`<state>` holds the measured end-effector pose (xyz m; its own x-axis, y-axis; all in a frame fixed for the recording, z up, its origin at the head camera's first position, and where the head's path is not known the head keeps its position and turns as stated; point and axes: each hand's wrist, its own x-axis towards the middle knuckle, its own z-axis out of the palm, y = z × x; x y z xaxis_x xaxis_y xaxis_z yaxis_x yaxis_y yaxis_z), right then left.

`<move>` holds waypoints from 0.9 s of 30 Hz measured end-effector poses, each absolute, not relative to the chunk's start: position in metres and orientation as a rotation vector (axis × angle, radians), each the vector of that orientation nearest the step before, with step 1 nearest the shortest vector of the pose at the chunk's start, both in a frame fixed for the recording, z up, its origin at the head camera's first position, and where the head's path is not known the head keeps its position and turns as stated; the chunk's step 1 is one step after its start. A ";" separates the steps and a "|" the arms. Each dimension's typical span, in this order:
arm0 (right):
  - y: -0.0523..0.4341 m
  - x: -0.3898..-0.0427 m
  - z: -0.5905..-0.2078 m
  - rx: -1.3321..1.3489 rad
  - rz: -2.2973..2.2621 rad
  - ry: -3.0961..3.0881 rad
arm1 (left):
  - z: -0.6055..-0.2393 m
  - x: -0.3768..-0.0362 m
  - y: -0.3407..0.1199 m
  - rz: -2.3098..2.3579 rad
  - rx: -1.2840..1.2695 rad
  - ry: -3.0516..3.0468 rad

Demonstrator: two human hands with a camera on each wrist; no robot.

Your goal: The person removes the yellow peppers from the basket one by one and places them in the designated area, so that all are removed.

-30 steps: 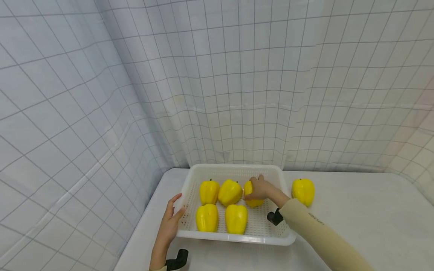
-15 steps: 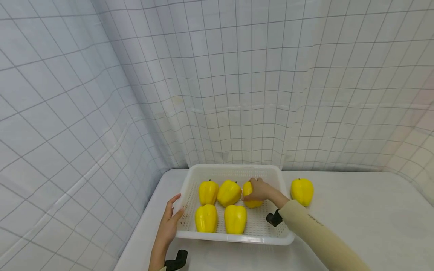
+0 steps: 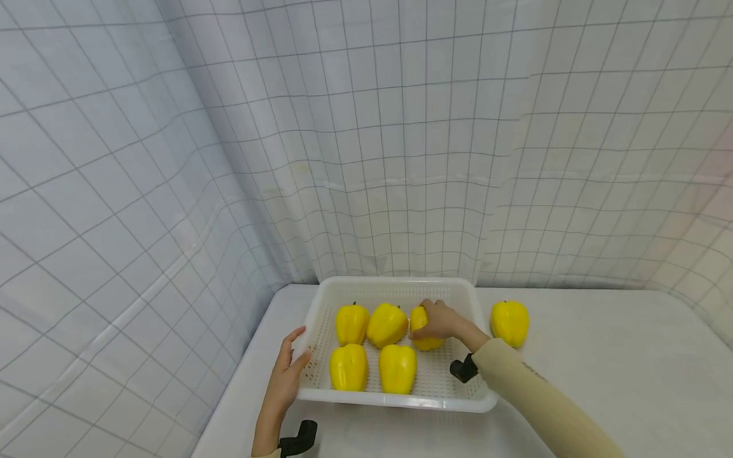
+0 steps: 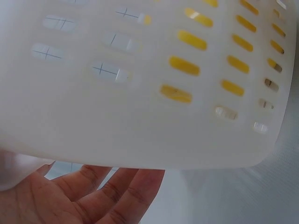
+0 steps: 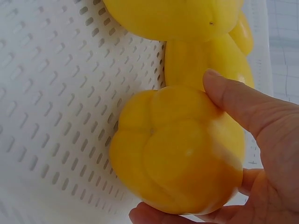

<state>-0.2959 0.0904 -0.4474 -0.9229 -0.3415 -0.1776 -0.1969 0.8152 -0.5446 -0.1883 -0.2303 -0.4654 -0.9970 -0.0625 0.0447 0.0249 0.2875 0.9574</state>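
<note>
In the head view, a white plastic basket (image 3: 395, 402) holds several yellow bell peppers in two rows. My left hand (image 3: 285, 375) grips the basket's left side with the thumb over the rim; in the left wrist view its fingers (image 4: 133, 193) lie along the edge of the slotted wall. My right hand (image 3: 441, 320) reaches inside and holds the back-right bell pepper (image 3: 428, 344). The right wrist view shows that pepper's lobed end (image 5: 182, 144) on the basket floor, thumb on one side and fingers round the other. My palm and some fingers are partly hidden there.
Another yellow bell pepper (image 3: 510, 323) stands on the white table (image 3: 595, 356), just right of the basket. Two peppers, a left one (image 3: 349, 367) and a right one (image 3: 397, 369), form the front row. Grid-patterned curtains (image 3: 401, 159) hang behind and at the left.
</note>
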 end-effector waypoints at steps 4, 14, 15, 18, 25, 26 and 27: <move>0.090 -0.296 -0.447 -0.411 -0.795 2.733 | -0.466 -0.189 -0.231 -1.830 0.037 -2.463; 0.092 -0.295 -0.447 -0.411 -0.827 2.750 | -0.468 -0.190 -0.231 -1.830 0.050 -2.466; 0.092 -0.294 -0.447 -0.413 -0.827 2.754 | -0.469 -0.190 -0.231 -1.833 0.049 -2.465; 0.093 -0.294 -0.447 -0.426 -0.828 2.766 | -0.469 -0.190 -0.231 -1.829 0.049 -2.465; 0.095 -0.292 -0.447 -0.450 -0.886 2.783 | -0.468 -0.189 -0.230 -1.829 0.047 -2.457; 0.095 -0.292 -0.447 -0.443 -0.897 2.785 | -0.468 -0.189 -0.230 -1.826 0.047 -2.457; 0.095 -0.292 -0.447 -0.438 -0.906 2.789 | -0.468 -0.189 -0.230 -1.825 0.045 -2.456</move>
